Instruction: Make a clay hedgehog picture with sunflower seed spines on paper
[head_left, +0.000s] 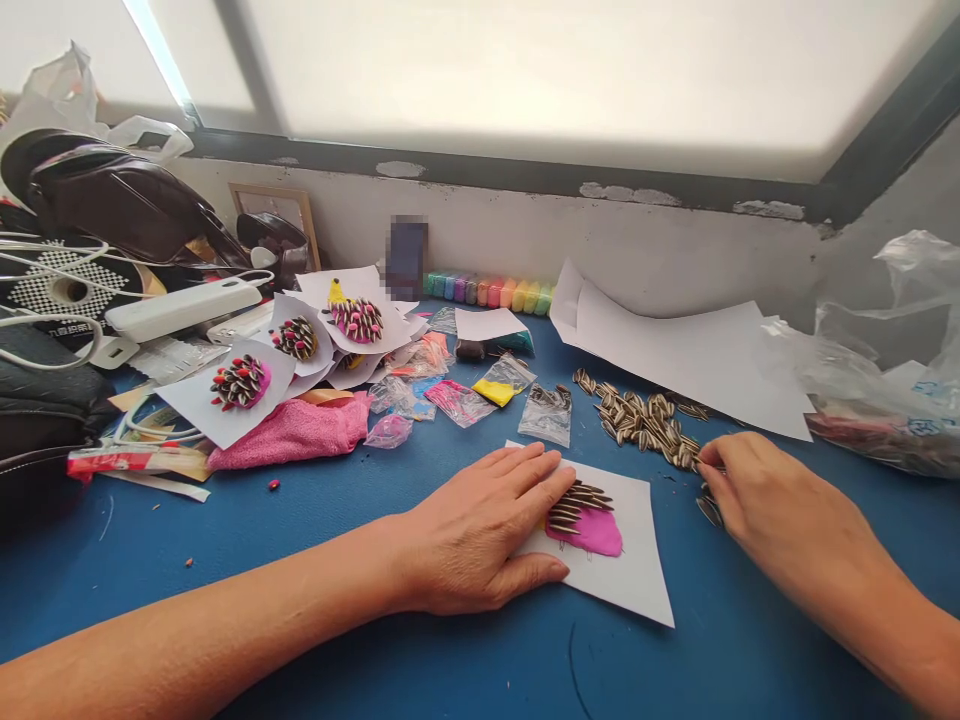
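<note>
My left hand lies flat on a small sheet of white paper, fingers stretched out. Beside its fingertips, a flat pink clay shape is stuck on the paper, with rows of striped sunflower seeds on its upper left part. A bit of yellow shows by the fingers; the rest is hidden under the hand. To the right, my right hand is at the near edge of a loose pile of sunflower seeds, thumb and forefinger pinched on a seed that is mostly hidden.
Finished-looking seed-and-clay pictures on paper lie at the left, by a pink cloth. Small clay bags lie mid-table. Behind are a row of coloured clay packs and large paper. A plastic bag is right.
</note>
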